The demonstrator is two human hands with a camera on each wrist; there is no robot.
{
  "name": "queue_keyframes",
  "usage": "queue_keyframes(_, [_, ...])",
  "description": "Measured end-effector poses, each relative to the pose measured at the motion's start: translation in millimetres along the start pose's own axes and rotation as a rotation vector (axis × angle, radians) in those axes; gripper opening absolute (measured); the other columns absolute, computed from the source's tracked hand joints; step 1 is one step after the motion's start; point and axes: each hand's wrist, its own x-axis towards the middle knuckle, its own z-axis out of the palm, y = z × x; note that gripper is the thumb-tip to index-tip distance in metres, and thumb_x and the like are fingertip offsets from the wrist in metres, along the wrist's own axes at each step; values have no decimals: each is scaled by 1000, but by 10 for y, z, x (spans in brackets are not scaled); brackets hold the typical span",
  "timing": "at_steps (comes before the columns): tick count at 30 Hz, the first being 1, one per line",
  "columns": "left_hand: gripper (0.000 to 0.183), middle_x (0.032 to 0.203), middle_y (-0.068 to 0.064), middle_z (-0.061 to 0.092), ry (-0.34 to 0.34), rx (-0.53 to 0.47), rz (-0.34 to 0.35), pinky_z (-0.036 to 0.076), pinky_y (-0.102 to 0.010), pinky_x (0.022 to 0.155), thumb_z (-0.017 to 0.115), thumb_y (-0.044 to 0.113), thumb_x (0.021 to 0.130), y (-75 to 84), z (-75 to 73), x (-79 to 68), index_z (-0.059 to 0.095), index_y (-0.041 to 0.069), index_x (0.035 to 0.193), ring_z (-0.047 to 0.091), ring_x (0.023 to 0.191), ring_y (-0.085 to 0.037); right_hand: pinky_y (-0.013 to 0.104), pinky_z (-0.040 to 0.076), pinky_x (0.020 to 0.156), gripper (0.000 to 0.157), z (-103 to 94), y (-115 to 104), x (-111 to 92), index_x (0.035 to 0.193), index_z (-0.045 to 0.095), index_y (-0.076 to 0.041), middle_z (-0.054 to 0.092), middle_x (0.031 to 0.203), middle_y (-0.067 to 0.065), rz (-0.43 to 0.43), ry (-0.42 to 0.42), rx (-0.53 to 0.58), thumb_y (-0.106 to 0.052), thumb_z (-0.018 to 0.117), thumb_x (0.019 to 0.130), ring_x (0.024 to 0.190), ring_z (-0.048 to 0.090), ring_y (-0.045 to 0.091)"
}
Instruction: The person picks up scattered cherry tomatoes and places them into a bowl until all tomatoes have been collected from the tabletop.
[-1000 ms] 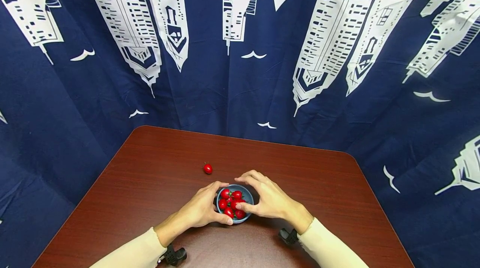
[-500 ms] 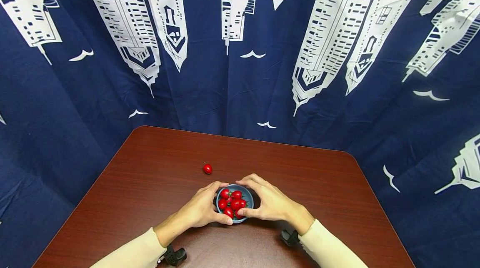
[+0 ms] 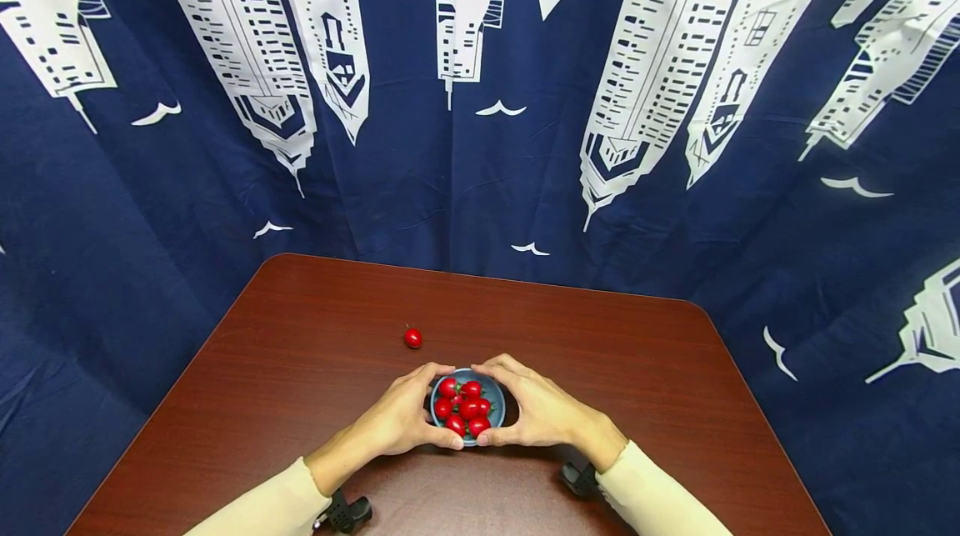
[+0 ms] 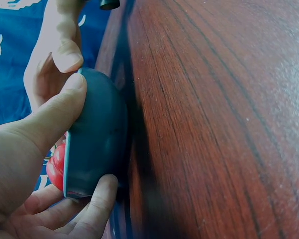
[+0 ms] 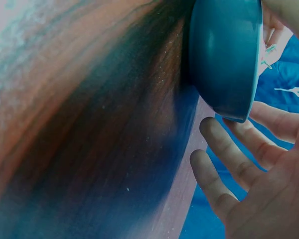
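Observation:
A small blue bowl [image 3: 491, 390] with several red cherry tomatoes [image 3: 468, 408] in it stands between both hands in the head view. My left hand [image 3: 405, 413] grips its left side, thumb on the near rim and fingers around the outer wall [image 4: 97, 139]. From the right, my right hand [image 3: 546, 411] holds it with the thumb at the near rim and the index finger at the far rim. Two right fingers [image 5: 217, 137] extend loosely off the bowl's wall in the right wrist view. Whether the bowl's base touches the table cannot be told.
One loose cherry tomato [image 3: 412, 338] lies on the brown wooden table [image 3: 585, 336], beyond the bowl and slightly left. Behind the table's far edge hangs a navy curtain [image 3: 405, 186] with white building prints. Each wrist carries a black camera [image 3: 348, 513].
My right thumb has moved from over the tomatoes back to the bowl's near rim, uncovering the tomatoes beneath. My left hand keeps its grip, and the bowl stays in place.

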Motion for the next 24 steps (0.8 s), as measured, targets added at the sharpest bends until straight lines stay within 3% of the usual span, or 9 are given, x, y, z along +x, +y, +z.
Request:
queue_keyframes(9, [102,145,-20,77,-6,3,3,68,-23,85,111,26,80,-2,8,4,56,1,162,82,98,-15,44,62,121,99,25,22,-10,169,60,-19,64,158,-9,-16,3,16,-67,95,91,143,69,12])
queue_keyframes(18, [102,142,-16,77,2,85,27,65,-23,88,111,34,80,-1,-2,7,58,2,161,78,99,-12,40,60,123,99,14,16,-3,168,60,-14,66,156,-5,-23,-5,55,-64,97,91,141,70,12])
queue_keyframes(24, [100,147,-17,73,-10,52,44,68,-24,86,111,31,82,-9,-6,3,57,2,161,80,104,-16,39,60,123,98,5,5,-3,168,61,-13,67,155,-3,-28,-11,76,-59,99,90,140,71,13])
